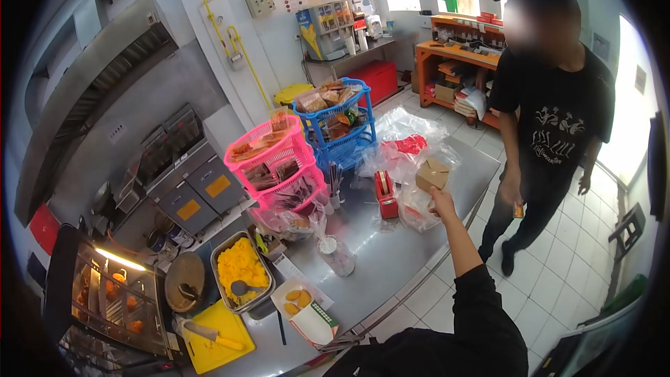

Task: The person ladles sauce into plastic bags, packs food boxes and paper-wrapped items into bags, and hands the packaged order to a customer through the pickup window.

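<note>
My right hand [441, 202] is stretched out over the far right part of the steel table, fingers closed on the near edge of a small brown cardboard food box [433, 174]. The box appears closed at the top. Around and under it are clear plastic bags [417, 211]; whether it rests on them I cannot tell. Just left of the box stands a red tape dispenser [386, 195]. My left hand is out of view.
A co-worker [555, 112] stands right of the table, holding a small item. Pink baskets [269, 145] and blue baskets [340, 122] hold packets. Nearer are a tray of yellow food [242, 269], a knife [213, 334] on a yellow board [202, 359], and a food carton [317, 324].
</note>
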The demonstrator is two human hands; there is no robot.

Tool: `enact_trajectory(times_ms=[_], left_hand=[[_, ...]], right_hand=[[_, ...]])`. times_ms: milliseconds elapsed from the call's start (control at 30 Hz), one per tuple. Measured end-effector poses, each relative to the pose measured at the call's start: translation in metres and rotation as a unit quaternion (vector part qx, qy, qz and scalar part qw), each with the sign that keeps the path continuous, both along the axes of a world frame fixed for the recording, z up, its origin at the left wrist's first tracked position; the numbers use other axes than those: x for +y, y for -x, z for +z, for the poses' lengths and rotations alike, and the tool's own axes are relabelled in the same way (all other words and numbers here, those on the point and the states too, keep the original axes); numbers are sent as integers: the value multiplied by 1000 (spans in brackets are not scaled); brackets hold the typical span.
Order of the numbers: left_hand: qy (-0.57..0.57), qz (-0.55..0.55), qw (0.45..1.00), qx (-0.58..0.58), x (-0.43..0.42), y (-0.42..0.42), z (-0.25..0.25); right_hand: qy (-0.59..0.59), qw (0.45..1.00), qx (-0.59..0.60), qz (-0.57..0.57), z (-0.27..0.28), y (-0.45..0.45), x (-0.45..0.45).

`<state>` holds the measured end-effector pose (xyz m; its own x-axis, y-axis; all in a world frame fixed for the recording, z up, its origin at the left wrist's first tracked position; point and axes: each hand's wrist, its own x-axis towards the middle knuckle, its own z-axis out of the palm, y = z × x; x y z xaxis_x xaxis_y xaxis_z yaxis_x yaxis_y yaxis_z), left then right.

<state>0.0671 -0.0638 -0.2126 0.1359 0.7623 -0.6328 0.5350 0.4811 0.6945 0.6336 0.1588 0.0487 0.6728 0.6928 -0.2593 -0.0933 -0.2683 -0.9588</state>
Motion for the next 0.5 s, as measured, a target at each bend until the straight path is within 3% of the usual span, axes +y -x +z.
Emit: enact_trajectory(times_ms=[67,133,267,333,400,433,467,500], left_hand=[[-1,4,1000,9,-4,-1,-3],[-3,5,1000,19,-8,1,-6],[-23,4,999,39,-22,9,-15],[-52,-3,997,54,-34,20,-27],[-106,-24,990,86,-48,36,-45],[-126,-32,986,107,-54,42,-49],[-77,17,996,29,-62,45,-46],[-27,72,996,-43,-71,43,-34]], right_hand=[[16,1000,6,-11,-2,-4,0],[11,987,153,47,-6,-11,5],[-56,961,269,17,-14,-14,20],[-90,988,122,-40,1,-1,11],[-337,934,-87,-79,16,32,-1],[-365,916,-152,-66,50,71,-27],[-397,892,-212,-48,83,118,-52],[-398,897,-182,67,85,155,-67]])
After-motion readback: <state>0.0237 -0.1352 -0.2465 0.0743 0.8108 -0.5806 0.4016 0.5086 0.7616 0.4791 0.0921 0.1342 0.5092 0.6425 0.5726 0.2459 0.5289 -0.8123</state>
